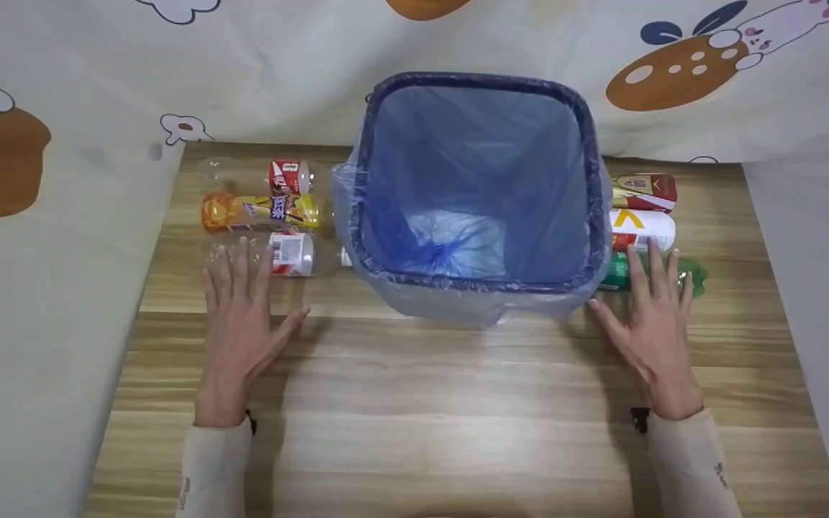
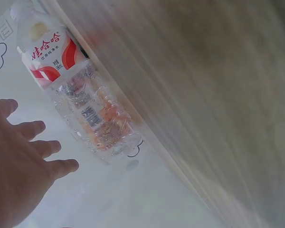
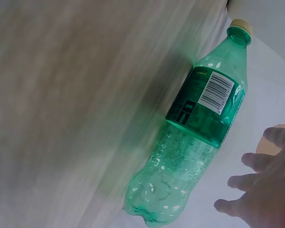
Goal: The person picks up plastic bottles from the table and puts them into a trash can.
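My left hand, fingers spread and holding nothing, is over the near end of the left row. Nearest to it lies a clear water bottle with a red and white label, its label side showing in the left wrist view. Behind that are an orange-and-yellow labelled bottle and a clear bottle with a red label. On the right, my right hand spreads its fingers by a green plastic bottle lying on its side. A white can and a red-and-gold can lie behind it.
A square bin lined with a translucent bluish bag stands between the two rows, partly hiding their inner ends. Wood-grained tabletop extends in front of it. Patterned white cloth hangs behind and along both sides.
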{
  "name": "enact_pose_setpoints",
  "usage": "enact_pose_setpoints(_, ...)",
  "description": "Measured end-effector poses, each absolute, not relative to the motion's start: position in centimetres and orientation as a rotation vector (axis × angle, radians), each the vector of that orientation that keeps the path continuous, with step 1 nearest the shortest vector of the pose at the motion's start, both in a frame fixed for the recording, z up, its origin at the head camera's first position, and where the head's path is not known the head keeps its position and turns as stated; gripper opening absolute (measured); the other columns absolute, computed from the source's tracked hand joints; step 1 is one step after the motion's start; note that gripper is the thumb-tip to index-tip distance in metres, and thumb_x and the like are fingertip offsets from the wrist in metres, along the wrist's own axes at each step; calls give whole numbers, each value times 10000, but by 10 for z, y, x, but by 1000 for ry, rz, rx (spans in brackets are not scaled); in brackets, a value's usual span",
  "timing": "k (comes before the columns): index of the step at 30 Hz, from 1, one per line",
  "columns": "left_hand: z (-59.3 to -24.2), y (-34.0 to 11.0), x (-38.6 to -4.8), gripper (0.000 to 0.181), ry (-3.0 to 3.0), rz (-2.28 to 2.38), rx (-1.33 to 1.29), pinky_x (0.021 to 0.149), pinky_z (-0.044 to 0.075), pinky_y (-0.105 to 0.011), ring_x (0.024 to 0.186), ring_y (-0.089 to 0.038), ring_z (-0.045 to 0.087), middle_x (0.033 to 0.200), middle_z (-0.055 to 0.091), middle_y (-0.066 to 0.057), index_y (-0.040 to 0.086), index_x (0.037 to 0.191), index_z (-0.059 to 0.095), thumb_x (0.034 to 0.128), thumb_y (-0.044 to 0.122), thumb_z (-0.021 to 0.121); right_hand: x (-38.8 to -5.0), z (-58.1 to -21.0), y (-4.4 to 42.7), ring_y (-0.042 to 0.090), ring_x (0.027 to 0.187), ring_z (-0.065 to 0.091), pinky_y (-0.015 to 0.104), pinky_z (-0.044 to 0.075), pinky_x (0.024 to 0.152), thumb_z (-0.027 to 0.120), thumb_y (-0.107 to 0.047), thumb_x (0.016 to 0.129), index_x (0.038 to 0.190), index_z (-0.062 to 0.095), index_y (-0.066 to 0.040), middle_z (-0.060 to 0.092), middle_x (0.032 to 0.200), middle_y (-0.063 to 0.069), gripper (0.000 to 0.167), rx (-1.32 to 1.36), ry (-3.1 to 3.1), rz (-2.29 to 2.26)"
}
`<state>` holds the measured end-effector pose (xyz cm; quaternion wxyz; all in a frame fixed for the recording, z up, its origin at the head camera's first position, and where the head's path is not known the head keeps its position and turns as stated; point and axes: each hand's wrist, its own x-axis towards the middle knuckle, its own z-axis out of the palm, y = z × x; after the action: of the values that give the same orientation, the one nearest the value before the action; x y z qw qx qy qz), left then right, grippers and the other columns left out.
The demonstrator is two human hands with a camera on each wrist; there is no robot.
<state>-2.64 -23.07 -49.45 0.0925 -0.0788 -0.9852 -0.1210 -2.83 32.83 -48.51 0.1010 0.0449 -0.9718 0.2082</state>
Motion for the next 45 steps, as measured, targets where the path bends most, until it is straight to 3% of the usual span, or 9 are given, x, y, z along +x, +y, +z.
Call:
enact_pose_setpoints(6,-493,-231,-28,1022,-2932,-369,-216,1172,20,-604,1497,-424,-2,1654,11,-167,121,1596,151,859,728,517,-29,-483,324,384,1492,143,605,38,1168,597,-648,864,1584,155,-71,226,1613,195,1023,300,-2653,823)
enact_pose_setpoints(11,-493,-233,-30,1168,-2860,-344,-245,1167,92,-614,1487,-442,77,1644,86,-189,103,1587,193,727,710,700,-31,-480,313,362,1461,248,561,92,1174,587,-731,827,1537,169,58,271,1593,204,1141,434,-2456,993)
enact_pose_setpoints(15,-493,-233,-32,1234,-2817,-320,-270,1165,121,-611,1483,-441,112,1632,131,-206,83,1578,221,658,697,770,-31,-477,306,338,1473,231,524,92,1187,591,-760,805,1534,165,65,256,1601,195,1181,437,-2405,1071)
enact_pose_setpoints(20,-491,-233,-32,1230,-2809,-347,-267,1166,132,-605,1484,-435,120,1632,136,-204,78,1573,235,655,684,786,-27,-462,295,338,1478,213,509,100,1192,575,-760,816,1536,152,64,239,1604,208,1173,414,-2387,1118)
enact_pose_setpoints(28,-490,-232,-34,1229,-2813,-364,-280,1166,125,-607,1486,-436,105,1629,133,-217,70,1572,227,662,679,785,-19,-428,273,383,1475,201,509,99,1195,589,-696,855,1484,138,153,235,1563,312,1149,447,-2337,1185)
enact_pose_setpoints(39,-481,-218,-49,1225,-2863,-449,-297,1172,96,-605,1498,-406,81,1646,98,-172,125,1588,200,666,674,792,-36,-444,277,392,1465,222,505,132,1194,613,-731,807,1511,138,97,269,1592,207,1186,503,-2317,1186)
enact_pose_setpoints(45,-479,-219,-51,1177,-2846,-464,-341,1180,54,-583,1512,-355,29,1640,116,-182,136,1578,246,675,641,806,-33,-415,252,369,1461,241,513,138,1190,597,-715,833,1462,140,166,280,1564,270,1175,529,-2269,1220)
